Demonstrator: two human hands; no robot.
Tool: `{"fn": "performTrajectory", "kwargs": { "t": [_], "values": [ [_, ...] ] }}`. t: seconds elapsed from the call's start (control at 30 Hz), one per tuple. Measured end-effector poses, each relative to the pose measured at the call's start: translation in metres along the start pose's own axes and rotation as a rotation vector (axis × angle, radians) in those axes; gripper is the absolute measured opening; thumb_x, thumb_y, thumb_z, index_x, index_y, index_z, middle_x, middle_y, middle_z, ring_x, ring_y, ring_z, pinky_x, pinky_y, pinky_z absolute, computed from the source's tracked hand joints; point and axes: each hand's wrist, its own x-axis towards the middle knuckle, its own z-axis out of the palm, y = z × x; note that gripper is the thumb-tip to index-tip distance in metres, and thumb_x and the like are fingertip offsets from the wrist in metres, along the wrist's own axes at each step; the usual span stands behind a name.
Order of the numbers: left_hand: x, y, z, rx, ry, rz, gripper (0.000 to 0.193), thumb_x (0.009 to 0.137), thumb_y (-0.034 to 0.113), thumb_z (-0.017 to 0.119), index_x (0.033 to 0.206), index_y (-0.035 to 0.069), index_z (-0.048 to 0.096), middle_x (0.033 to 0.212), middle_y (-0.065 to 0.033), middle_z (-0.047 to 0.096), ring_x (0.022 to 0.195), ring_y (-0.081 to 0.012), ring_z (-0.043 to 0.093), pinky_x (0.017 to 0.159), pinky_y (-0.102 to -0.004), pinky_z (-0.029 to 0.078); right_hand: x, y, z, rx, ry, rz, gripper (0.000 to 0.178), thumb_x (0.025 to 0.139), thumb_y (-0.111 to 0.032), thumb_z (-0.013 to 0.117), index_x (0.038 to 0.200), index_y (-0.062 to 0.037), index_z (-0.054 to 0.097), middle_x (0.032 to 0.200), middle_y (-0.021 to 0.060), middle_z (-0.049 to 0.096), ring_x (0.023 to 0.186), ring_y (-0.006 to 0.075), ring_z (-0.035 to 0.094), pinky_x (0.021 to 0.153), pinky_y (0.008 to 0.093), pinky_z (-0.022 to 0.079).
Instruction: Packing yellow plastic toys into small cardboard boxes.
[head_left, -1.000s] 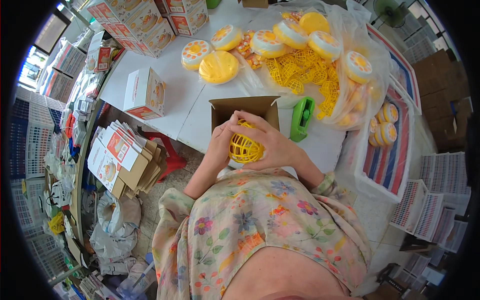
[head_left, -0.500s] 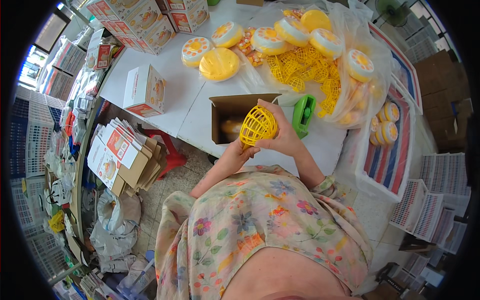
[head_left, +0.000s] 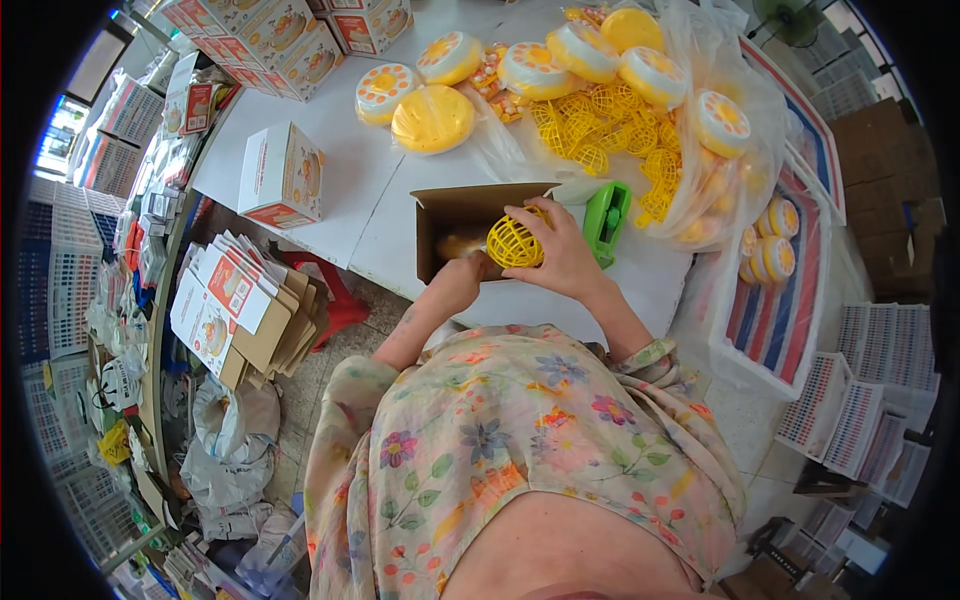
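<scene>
A yellow plastic lattice scoop [head_left: 514, 243], shaped like a small round cage, is held over the near right part of an open cardboard box [head_left: 428, 212]. My right hand [head_left: 562, 262] curls round its right side, fingers on top and thumb below. Closed at the scoop's lower left is my left hand [head_left: 456, 283], its fingertips partly hidden by the box's near edge and the scoop. Inside the brown box lies a shiny wrapped yellow-orange item, too dim to make out fully. A green tape dispenser [head_left: 606, 224] stands just right of the box.
More yellow lattice scoops [head_left: 600, 125] lie piled behind, among wrapped round yellow-and-white containers [head_left: 432, 118]. A closed white-and-orange box [head_left: 281, 178] stands left. Flattened cartons [head_left: 225, 310] are stacked lower left above a red stool [head_left: 340, 305]. A striped-lined bin [head_left: 775, 330] sits right.
Both hands have moved slightly forward with the scoop, which has come over the box's opening and tipped. The left forearm reaches further toward the box. The view has shifted a little.
</scene>
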Motion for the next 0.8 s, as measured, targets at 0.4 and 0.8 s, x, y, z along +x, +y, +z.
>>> {"fn": "performTrajectory", "kwargs": {
  "t": [0.4,0.8],
  "values": [
    [0.024,-0.015,0.002,-0.45,0.09,-0.037,0.061,0.101,0.034,0.049,0.142,-0.008,0.036,0.141,-0.0301,0.044,0.136,-0.037,0.041,0.11,-0.0377,0.035,0.007,0.025,0.014,-0.271,-0.132,0.004,0.071,0.071,-0.04,0.079,0.134,-0.0188,0.055,0.136,0.0132,0.047,0.132,0.0341,0.039,0.115,0.0618,0.012],
    [0.014,-0.017,-0.004,-0.255,0.035,0.1,0.075,0.093,0.029,0.066,0.148,-0.004,0.028,0.147,-0.0304,0.036,0.142,-0.0374,0.032,0.114,-0.0402,0.029,0.095,0.1,-0.093,0.745,-0.405,0.141,0.029,0.094,-0.027,0.062,0.111,-0.0047,0.069,0.104,0.0075,0.07,0.103,0.016,0.063,0.089,0.0354,0.048]
  ]
}}
